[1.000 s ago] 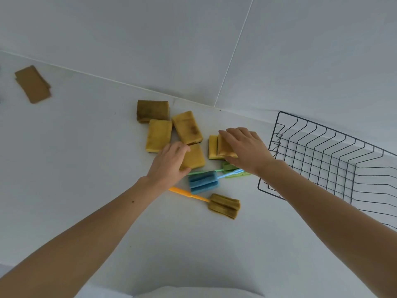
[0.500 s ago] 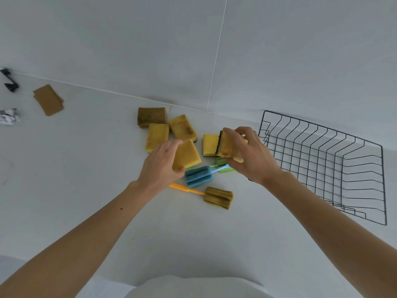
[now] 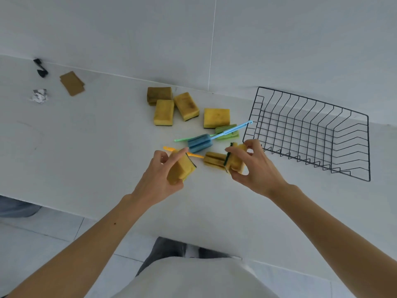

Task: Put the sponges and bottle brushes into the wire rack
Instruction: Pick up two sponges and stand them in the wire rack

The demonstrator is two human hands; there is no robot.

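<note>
My left hand (image 3: 160,179) grips a yellow sponge (image 3: 179,168) lifted above the white counter. My right hand (image 3: 253,166) holds a second yellow sponge (image 3: 235,161) with a green scouring side, just left of the black wire rack (image 3: 311,134), which has nothing in it. Several more yellow sponges lie behind: one (image 3: 216,117) near the rack, two (image 3: 164,112) (image 3: 186,106) side by side, and a darker one (image 3: 159,94) by the wall. Three bottle brushes lie between them: blue (image 3: 199,143), green (image 3: 227,131) and orange-handled with a brown head (image 3: 214,159).
At the far left of the counter (image 3: 96,147) lie brown pads (image 3: 72,83), a crumpled foil ball (image 3: 39,96) and small black clips (image 3: 41,70). The tiled wall (image 3: 193,35) runs right behind the sponges and rack. The counter's front edge is close to my body.
Both hands have lifted their sponges off the counter and drawn them back toward me. The view has tilted down, showing the counter edge and floor.
</note>
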